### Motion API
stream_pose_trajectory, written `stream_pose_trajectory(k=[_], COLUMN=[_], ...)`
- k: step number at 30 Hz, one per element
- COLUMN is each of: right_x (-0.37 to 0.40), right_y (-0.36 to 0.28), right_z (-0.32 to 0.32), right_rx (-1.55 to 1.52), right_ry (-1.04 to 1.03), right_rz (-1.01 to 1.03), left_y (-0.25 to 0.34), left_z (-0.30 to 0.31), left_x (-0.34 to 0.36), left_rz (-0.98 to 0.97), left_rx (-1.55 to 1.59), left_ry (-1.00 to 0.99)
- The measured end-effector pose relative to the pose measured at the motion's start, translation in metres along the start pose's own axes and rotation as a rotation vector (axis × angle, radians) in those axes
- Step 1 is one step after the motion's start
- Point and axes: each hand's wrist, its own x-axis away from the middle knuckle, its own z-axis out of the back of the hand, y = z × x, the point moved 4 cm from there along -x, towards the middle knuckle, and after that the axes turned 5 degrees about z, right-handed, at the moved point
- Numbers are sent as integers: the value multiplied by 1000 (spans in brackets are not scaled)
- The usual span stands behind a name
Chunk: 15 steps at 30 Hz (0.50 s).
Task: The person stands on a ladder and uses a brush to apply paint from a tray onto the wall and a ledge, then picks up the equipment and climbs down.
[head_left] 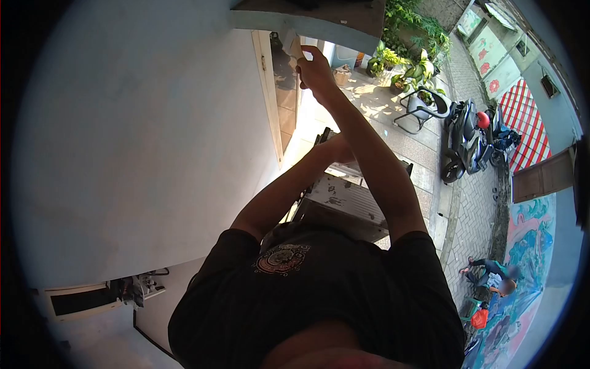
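My right hand (316, 71) is raised at the underside of a blue-grey overhang (307, 26). Its fingers are closed in a pinch on a thin, flat, pale piece (295, 48), whose exact kind I cannot make out. My left hand (342, 149) is lower, partly covered by my right forearm. It is close to the top of a metal stepladder (344, 195) in front of my body. The fingers of that hand are hidden, so whether it grips the ladder does not show.
A white wall (141, 135) fills the left, with a door frame (268, 92) beside my raised hand. Below and to the right are a chair (421, 109), potted plants (399, 80) and parked motorbikes (470, 138). A seated person (495, 280) is by a painted wall (528, 246).
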Motion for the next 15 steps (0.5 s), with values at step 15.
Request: stream_pose_trajectory(k=[15], right_x=[79], right_y=[-18], right_z=[87], right_rx=[49], right_ry=[284], right_rz=[-26], left_y=[-22], left_z=[-20], left_x=[-16], left_rz=[-19], left_rx=[-325], left_ry=[-124])
